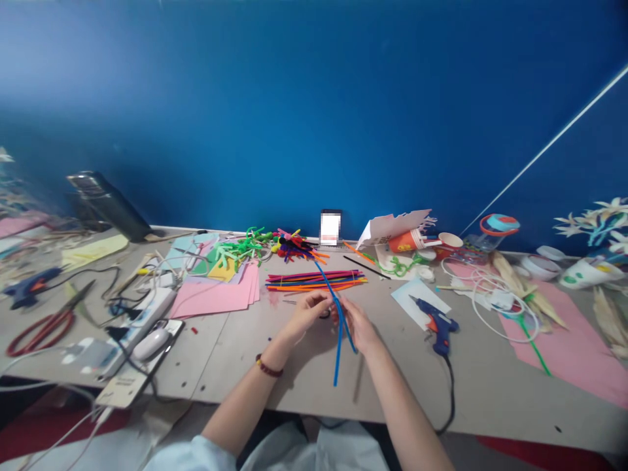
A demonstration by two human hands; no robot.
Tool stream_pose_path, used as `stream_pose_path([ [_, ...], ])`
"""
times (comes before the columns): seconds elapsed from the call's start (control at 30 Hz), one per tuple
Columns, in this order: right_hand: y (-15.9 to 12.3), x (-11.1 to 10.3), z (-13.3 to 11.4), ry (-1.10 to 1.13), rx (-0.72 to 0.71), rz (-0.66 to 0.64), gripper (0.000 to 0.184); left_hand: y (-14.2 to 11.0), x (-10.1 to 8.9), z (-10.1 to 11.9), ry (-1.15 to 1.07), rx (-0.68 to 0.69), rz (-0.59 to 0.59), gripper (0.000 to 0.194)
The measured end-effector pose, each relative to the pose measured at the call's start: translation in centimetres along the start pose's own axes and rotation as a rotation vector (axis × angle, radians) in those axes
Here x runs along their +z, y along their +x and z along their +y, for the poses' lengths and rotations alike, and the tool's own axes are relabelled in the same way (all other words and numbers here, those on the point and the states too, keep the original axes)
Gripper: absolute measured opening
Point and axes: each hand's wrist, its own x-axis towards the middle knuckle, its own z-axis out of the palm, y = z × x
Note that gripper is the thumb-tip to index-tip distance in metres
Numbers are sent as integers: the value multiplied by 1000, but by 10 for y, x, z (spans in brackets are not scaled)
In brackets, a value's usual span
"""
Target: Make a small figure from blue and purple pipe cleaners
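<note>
Slanting forward-left: blue pipe cleaners

Slim blue fuzzy pipe cleaners held by bare left hand and bare right hand. Bundle of straight multicoloured pipe cleaners laid just beyond the grip; pink paper sheets spread left of it, dark-blue-and-orange plastic glue gun placed right of it.

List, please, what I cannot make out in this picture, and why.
All in the head view:
- Right hand: some fingers, partly hidden by the blue pipe cleaners.
- Dark piece beside the left hand: too small to identify.
- Upright screen: its content, pixelated.
- White flowers: cut off by the right edge.
</note>
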Motion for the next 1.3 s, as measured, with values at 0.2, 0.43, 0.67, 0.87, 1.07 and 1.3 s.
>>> stream_pose_path([
  [0.2,2,-3,0,42,49,18,27,0,0,-14,233,180,12,21],
  [0.43,1,-1,-2,64,86,36,25,-1,-3,-13,483,373,42,11],
  [0.67,1,-1,-4,26,79,44,26,-1,-7,-12,652,585,12,18],
  [0.87,5,-3,-1,47,14,-9,27,1,-8,-16,807,738,99,15],
  [1.07,7,-4,6,66,-64,12,25,-1,-1,-15,944,807,173,13],
  [1.3,5,-2,2,135,-79,48,26,-3,3,-19,1037,806,165,16],
])
